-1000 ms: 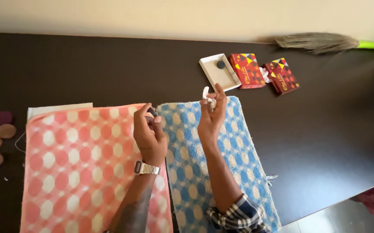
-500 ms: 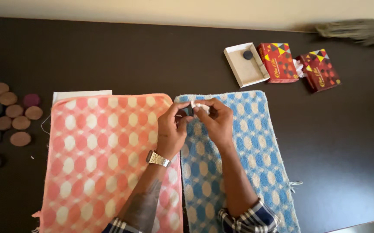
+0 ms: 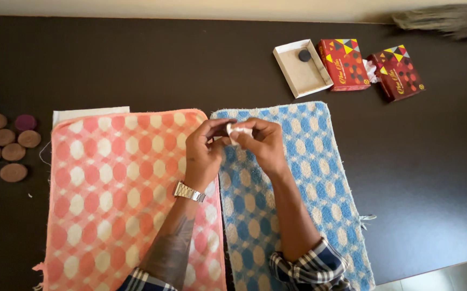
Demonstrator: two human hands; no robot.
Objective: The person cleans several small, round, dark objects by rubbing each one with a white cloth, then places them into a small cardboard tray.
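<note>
Both hands stay together over the seam between the pink mat (image 3: 125,199) and blue mat (image 3: 292,188); the left hand (image 3: 203,151) and right hand (image 3: 263,143) still pinch a small white wrapper (image 3: 239,131) between fingertips, barely shifted from half a second ago, while a second back they were raised higher

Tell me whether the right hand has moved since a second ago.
Yes. The right hand has come down the blue mat, away from its top edge, and now meets the left hand.
</note>
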